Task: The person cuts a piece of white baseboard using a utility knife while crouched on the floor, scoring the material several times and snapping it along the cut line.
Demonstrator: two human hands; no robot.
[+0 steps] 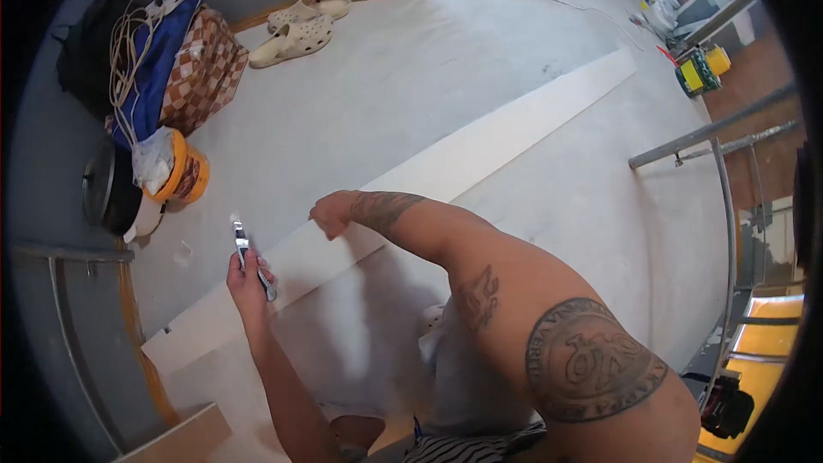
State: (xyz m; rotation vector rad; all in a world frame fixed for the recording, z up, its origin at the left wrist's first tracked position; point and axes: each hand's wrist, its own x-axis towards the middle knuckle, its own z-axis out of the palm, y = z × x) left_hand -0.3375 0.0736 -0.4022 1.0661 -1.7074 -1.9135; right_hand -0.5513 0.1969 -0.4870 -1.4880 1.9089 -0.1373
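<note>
On the floor (343, 111) we have one long board (506, 141), with two clogs (296, 39) beyond it. Our right hand (332, 213) curls at the board's far edge, gripping or not we cannot tell; our left hand (248, 285) grips one knife (242, 243).

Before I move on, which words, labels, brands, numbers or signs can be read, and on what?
Round arm tattoo: ring of lettering, not transcribed here.
Orange bucket: any print too small to read.
Green-and-yellow bucket: any print too small to read.
Long white panel: dark mark at left, too small to read.
</note>
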